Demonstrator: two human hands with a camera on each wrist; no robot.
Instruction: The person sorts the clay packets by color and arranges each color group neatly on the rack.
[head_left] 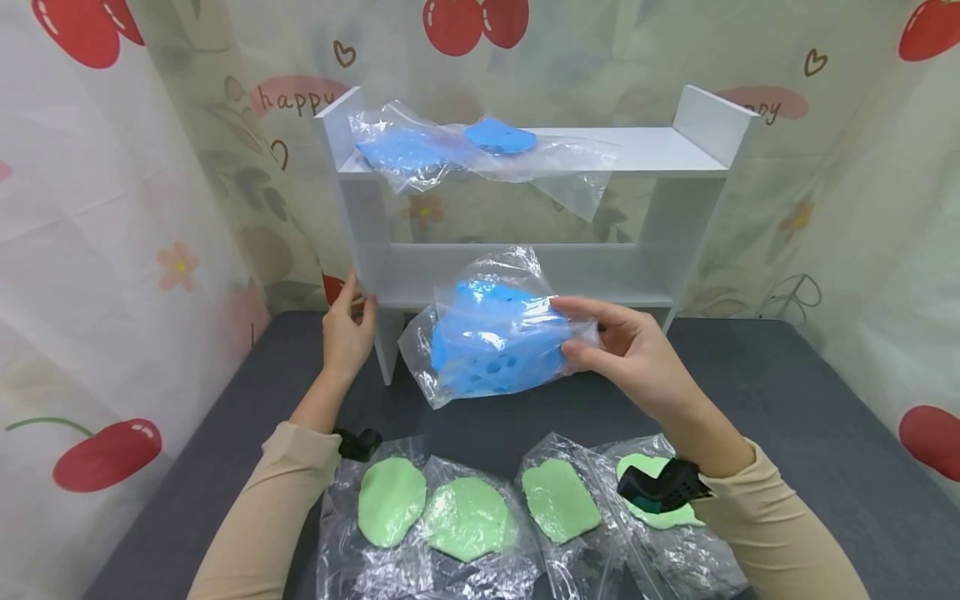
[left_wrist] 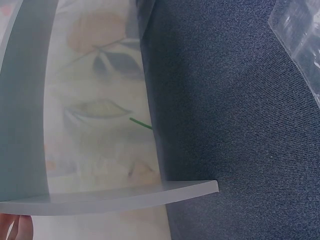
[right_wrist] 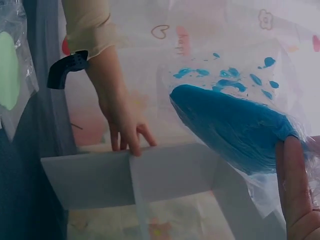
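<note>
My right hand (head_left: 637, 354) pinches one side of a clear plastic bag with a soft blue slab (head_left: 498, 342) inside, between thumb and fingers. The bag is held up in front of the white shelf (head_left: 517, 275), and blue spots mark its film. At the shelf's left side panel, my left hand (head_left: 348, 333) rests its fingertips against the outside and front edge. In the right wrist view the left hand's fingers (right_wrist: 131, 142) reach down onto that panel, fairly straight. Only a few of its fingertips (left_wrist: 22, 227) show in the left wrist view.
On the shelf's top board lie clear bags with blue pieces (head_left: 412, 152), one bag draping over the front edge. Several flat green pieces in clear bags (head_left: 468, 517) lie along the near side of the dark table (head_left: 750, 400). A printed curtain (head_left: 180, 250) surrounds the table.
</note>
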